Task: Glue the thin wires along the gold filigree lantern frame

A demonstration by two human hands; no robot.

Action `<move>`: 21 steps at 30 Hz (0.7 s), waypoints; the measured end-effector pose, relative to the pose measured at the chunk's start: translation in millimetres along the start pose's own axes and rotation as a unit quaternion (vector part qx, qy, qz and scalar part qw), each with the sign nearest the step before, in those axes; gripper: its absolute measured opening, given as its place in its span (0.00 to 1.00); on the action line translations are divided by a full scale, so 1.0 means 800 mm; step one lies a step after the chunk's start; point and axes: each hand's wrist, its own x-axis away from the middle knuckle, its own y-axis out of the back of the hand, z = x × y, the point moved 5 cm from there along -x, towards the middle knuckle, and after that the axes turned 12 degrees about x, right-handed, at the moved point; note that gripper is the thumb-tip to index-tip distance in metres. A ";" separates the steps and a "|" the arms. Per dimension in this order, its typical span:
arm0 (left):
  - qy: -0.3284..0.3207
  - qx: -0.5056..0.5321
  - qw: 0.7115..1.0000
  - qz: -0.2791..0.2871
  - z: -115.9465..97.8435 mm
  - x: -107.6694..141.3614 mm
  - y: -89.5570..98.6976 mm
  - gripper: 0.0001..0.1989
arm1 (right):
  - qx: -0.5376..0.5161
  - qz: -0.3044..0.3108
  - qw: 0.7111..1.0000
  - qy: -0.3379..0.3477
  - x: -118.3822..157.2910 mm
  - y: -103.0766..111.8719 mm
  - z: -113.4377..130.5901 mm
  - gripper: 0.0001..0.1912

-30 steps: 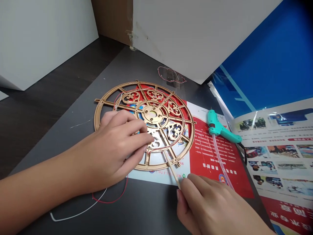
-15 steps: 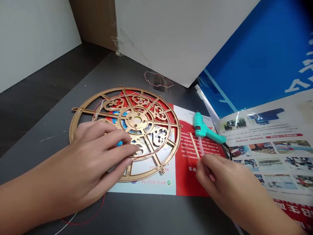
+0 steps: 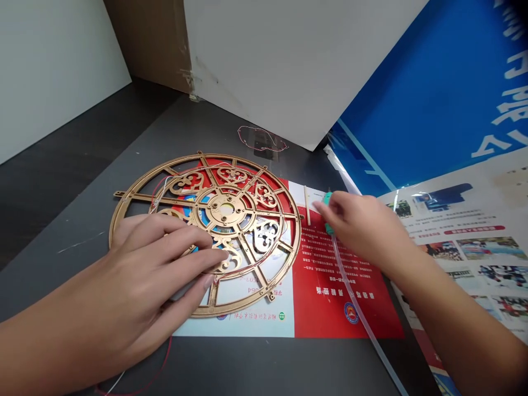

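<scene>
A gold-brown openwork wheel frame point(image 3: 265, 237) with spokes and scroll ornaments lies flat on a printed leaflet. My left hand point(image 3: 152, 286) rests over its near left part, fingers bent and thumb against the near ring, holding it. Thin red and white wires run along the wheel and come out below my left wrist. To the right, my right hand point(image 3: 357, 223) is closed around a turquoise glue gun point(image 3: 328, 228), mostly hidden behind the fingers. A long translucent glue stick point(image 3: 355, 300) trails from the gun toward the near edge. Beside my right fingertips, a short pale wooden stick point(image 3: 307, 206) lies on the leaflet.
The red and light-blue leaflet point(image 3: 346, 324) lies on a dark grey table point(image 3: 264, 366). A loop of thin wire point(image 3: 263, 138) sits at the back. White panels point(image 3: 289, 60) rise behind, and a blue printed sheet point(image 3: 396, 115) and a photo sheet point(image 3: 499, 220) spread at right.
My right hand has put down the wooden stick and moved up onto the glue gun. The long glue stick now shows. My left hand stays on the wheel; the view has shifted slightly.
</scene>
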 end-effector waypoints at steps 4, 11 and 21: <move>-0.014 -0.038 0.999 0.007 0.000 0.004 -0.007 0.20 | -0.022 -0.062 0.998 -0.018 0.032 -0.030 -0.052 0.23; -0.003 -0.006 1.000 -0.006 0.002 0.003 -0.006 0.17 | -0.052 -0.051 0.997 0.007 0.037 -0.102 -0.079 0.24; 0.004 -0.006 1.000 -0.019 -0.004 0.006 -0.010 0.16 | -0.241 -0.186 0.952 -0.028 0.071 -0.079 -0.105 0.19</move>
